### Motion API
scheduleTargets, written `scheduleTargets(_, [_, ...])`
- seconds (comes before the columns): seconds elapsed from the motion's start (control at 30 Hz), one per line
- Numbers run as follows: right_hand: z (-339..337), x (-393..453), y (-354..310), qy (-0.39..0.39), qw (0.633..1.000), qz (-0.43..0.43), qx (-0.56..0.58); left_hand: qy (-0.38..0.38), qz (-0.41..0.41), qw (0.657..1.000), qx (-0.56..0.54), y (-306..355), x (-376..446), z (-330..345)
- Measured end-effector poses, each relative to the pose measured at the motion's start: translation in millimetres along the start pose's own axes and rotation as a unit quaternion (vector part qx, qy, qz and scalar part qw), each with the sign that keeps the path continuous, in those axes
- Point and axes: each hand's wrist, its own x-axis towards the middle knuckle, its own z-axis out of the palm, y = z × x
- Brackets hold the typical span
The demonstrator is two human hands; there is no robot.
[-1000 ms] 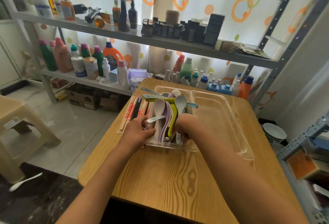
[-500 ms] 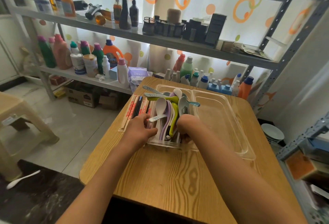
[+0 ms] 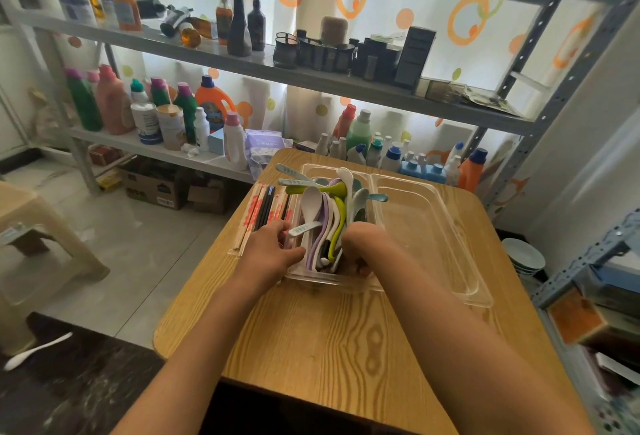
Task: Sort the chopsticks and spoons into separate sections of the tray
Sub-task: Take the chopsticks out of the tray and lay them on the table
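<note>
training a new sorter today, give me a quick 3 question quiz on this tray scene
1. True or false: the right-hand section of the clear tray holds a pile of spoons.
2. Multiple choice: where do the chopsticks lie? A) in the far-left section, B) on the floor, C) on the shelf.
3. Fill in: both hands work at the near end of the ____ section.

Key:
1. False. The spoons are piled in the middle section; the right one looks bare.
2. A.
3. Middle: the left hand and the right hand flank the spoon handles there; what their fingers grip cannot be made out.
</note>
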Motion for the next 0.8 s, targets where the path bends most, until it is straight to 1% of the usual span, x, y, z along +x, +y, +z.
scheduleTargets(0.1, [0, 8, -1, -0.022, 0.999, 0.032, 0.01, 0.002, -0.002, 1.0, -0.003, -1, -1, 0])
scheduleTargets(0.2, [0, 11, -1, -0.021, 0.999, 0.035, 0.012, 0.003, -0.002, 1.0, -0.002, -2, 0, 1])
scheduleTargets(0.43, [1, 11, -5, -0.05, 0.996, 0.026, -0.067, 0.004, 0.0, 1.0, -0.001, -3, 2, 1])
scheduleTargets(0.6, [-3, 15, -4, -0.056, 0.997, 0.007, -0.052, 0.004, 0.001, 1.0, 0.001, -4, 2, 2])
scheduleTargets(0.7, [-2, 13, -4, -0.064, 0.995, -0.001, -0.079, 0.003, 0.001, 1.0, 0.0, -4, 2, 2])
scheduleTargets(0.8, [1, 10, -8, -0.047, 0.994, -0.009, -0.096, 0.001, 0.0, 1.0, -0.007, -5, 2, 1])
